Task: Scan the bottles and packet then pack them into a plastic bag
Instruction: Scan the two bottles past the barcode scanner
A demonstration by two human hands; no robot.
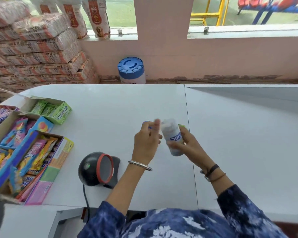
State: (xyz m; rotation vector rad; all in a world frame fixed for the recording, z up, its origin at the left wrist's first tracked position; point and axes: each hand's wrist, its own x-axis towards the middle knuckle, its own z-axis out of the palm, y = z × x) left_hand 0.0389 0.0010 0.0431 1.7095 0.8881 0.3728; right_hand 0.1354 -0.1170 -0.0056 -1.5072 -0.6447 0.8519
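My right hand (186, 143) is shut on a white bottle (172, 134) with a blue label, held tilted just above the white counter (110, 109). My left hand (146, 140) is right beside the bottle, blurred, with the thumb up and the fingers curled. Something blue (145, 122) peeks out behind its fingers; I cannot tell whether the hand holds it. A small green item (181, 125) shows behind my right hand, mostly hidden. The black barcode scanner (98, 169) with a red ring stands on the counter, below and left of my hands.
Open boxes of sweets (24, 152) and a green gum box (50, 109) crowd the counter's left side. Beyond the counter a blue-lidded white tub (131, 71) stands by the wall, with stacked sacks (38, 48) at the far left. The scanner's cable (86, 198) runs toward me.
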